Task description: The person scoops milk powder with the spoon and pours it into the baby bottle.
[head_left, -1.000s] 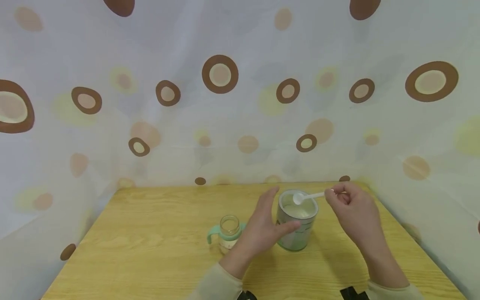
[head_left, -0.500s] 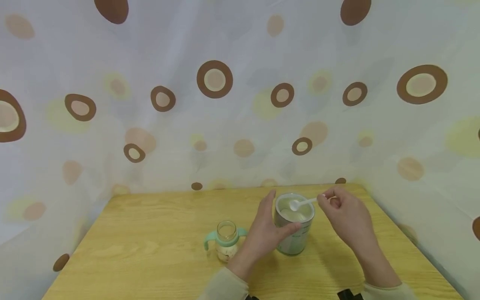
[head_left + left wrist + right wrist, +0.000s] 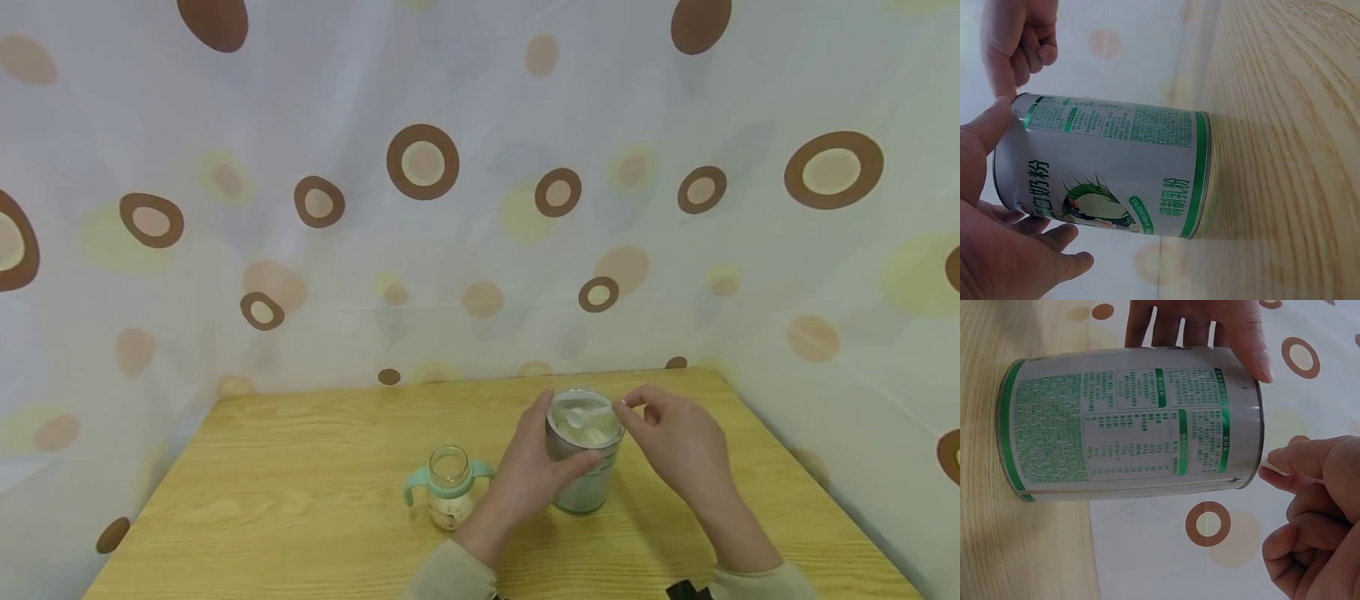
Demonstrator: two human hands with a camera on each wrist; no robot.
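A white and green milk powder can (image 3: pixel 583 479) stands upright and uncovered on the table, pale powder showing inside. My left hand (image 3: pixel 531 467) holds it around its upper left side, thumb near the front rim; the can's printed side faces the left wrist view, where the left hand (image 3: pixel 1007 244) grips its top end. My right hand (image 3: pixel 678 442) pinches the handle of a small white measuring spoon (image 3: pixel 581 416), whose bowl is inside the can's mouth. The right wrist view shows the right hand (image 3: pixel 1316 512) beside the rim, other fingers curled; the spoon's bowl is hidden there.
Left of the can stands an uncapped baby bottle (image 3: pixel 449 492) with mint green handles and pale contents, close to my left wrist. The wooden table (image 3: pixel 300 483) ends at a dotted cloth (image 3: pixel 480 250) hanging behind and at the sides.
My right hand has moved left and down, bringing the spoon's bowl from over the can's mouth to inside it. The left hand stays at the can. The head view has shifted slightly.
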